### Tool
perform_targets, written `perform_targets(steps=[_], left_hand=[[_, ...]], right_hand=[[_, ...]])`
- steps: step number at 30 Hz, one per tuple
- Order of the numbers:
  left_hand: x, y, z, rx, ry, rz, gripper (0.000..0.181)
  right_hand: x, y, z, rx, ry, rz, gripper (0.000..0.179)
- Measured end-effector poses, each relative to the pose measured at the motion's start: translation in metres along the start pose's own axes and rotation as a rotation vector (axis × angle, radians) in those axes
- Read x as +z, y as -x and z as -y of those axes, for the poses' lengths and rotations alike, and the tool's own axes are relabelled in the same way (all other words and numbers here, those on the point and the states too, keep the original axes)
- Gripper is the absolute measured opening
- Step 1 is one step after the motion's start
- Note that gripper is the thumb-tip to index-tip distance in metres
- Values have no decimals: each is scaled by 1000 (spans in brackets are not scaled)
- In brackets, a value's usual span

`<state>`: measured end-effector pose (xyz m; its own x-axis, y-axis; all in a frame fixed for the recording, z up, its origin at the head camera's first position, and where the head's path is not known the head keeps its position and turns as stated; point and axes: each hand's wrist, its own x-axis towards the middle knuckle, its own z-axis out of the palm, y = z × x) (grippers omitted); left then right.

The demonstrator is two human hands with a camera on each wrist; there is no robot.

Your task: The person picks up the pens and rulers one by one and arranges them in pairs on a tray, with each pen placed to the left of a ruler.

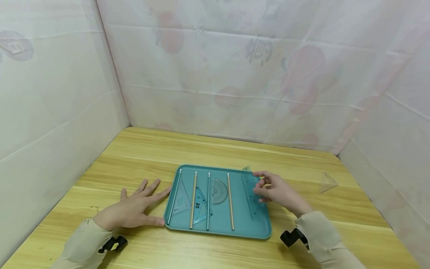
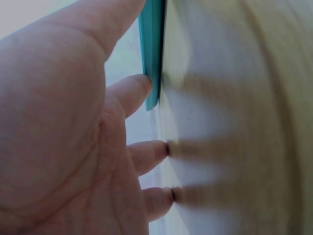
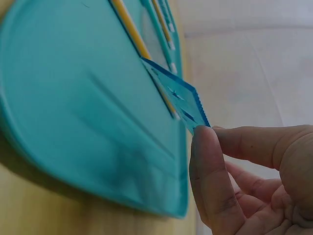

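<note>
A teal tray (image 1: 220, 229) lies on the wooden table. My left hand (image 1: 134, 209) rests beside its left edge, fingers spread, the thumb and a fingertip at the rim. Above the tray's right part, my right hand (image 1: 277, 192) pinches a see-through blue ruler (image 3: 178, 95) between thumb and fingers; it has cut-out shapes and a wavy edge. On the tray lie two green pencils (image 1: 208, 201) and two gold pencils (image 1: 230, 201). Among them are a clear set square (image 1: 181, 200), a bluish set square (image 1: 201, 205) and a clear protractor (image 1: 220, 191).
A small clear triangle (image 1: 327, 183) lies on the table (image 1: 302, 164) to the right of the tray. Light patterned cloth (image 1: 218, 74) hangs around the table's back and sides. Each wrist bears a black camera mount (image 1: 294, 237).
</note>
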<state>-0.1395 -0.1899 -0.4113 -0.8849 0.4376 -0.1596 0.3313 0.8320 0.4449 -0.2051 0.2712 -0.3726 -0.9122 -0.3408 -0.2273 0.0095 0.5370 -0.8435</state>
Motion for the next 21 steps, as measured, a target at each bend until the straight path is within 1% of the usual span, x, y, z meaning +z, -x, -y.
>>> perform_targets(steps=[9, 13, 19, 21], left_hand=[[-1, 0, -1, 5, 0, -4, 101], [-1, 1, -1, 5, 2, -3, 101], [-1, 0, 0, 7, 2, -2, 101], [0, 0, 0, 9, 1, -3, 101]], right_hand=[[23, -1, 1, -13, -12, 20, 62], [29, -3, 0, -3, -1, 23, 61], [37, -4, -2, 12, -13, 38, 60], [40, -4, -2, 18, -18, 28, 59]])
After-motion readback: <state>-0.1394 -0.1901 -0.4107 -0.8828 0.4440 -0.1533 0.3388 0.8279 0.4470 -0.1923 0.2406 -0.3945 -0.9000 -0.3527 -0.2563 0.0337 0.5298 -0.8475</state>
